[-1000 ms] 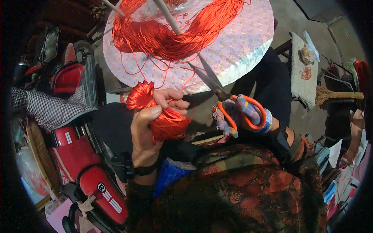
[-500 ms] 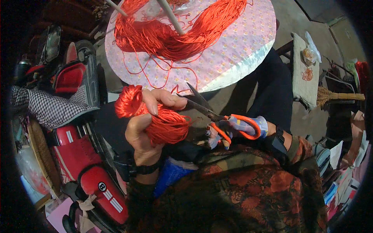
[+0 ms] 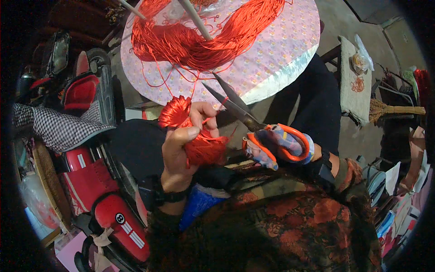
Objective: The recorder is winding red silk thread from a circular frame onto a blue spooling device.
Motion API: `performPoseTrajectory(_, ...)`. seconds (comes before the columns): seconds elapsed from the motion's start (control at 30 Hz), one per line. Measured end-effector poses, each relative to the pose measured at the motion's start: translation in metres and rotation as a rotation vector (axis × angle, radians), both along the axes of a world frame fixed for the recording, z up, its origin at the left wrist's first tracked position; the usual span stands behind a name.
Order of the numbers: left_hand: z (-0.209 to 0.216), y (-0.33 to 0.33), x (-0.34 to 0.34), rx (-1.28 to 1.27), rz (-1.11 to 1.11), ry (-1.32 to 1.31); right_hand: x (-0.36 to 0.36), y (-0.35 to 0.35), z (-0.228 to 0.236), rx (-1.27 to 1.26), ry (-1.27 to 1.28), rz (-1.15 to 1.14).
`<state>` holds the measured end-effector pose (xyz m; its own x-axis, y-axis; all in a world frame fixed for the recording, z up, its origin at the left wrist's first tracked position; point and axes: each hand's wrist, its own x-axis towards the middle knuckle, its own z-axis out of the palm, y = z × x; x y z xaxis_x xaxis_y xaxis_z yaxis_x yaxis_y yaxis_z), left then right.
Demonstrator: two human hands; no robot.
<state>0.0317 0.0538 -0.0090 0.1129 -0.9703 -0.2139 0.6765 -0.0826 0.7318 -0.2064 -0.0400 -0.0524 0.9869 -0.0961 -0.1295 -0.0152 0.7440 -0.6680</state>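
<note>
Your left hand is clamped on the red thread bundle, thumb and fingers pinching its middle. Bundle is in the air, just off the near edge of the round table, its flared, shiny end up and to the left, loose strands to the right. Your right hand, in patterned fabric, is closed round the orange handles of the scissors. Blades stand apart, tips overlapping the table's near edge in view. A short red strand crosses at the lower blade; can't tell if it sits between the blades. Red skein lies across the table toward its far edge, thin strands trailing to the near edge. To your right, bench: plastic bag and thread tangle by its right edge.
</note>
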Motion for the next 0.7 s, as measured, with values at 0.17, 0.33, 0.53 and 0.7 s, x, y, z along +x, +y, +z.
performPoseTrajectory(0.17, 0.004, -0.007, -0.009, 0.056, 0.037, -0.085, -0.004, 0.019, 0.005, 0.038, -0.103, -0.137)
performPoseTrajectory(0.33, 0.02, -0.016, -0.025, 0.001, -0.065, -0.08, -0.007, 0.016, 0.018, 0.208, -0.093, -0.029)
performPoseTrajectory(0.53, 0.012, -0.007, -0.019, 0.023, -0.253, -0.049, -0.018, 0.02, 0.024, 0.217, 0.087, -0.157)
performPoseTrajectory(0.7, -0.005, -0.021, -0.025, -0.003, -0.287, -0.043, -0.01, 0.025, 0.012, 0.281, -0.325, -0.318)
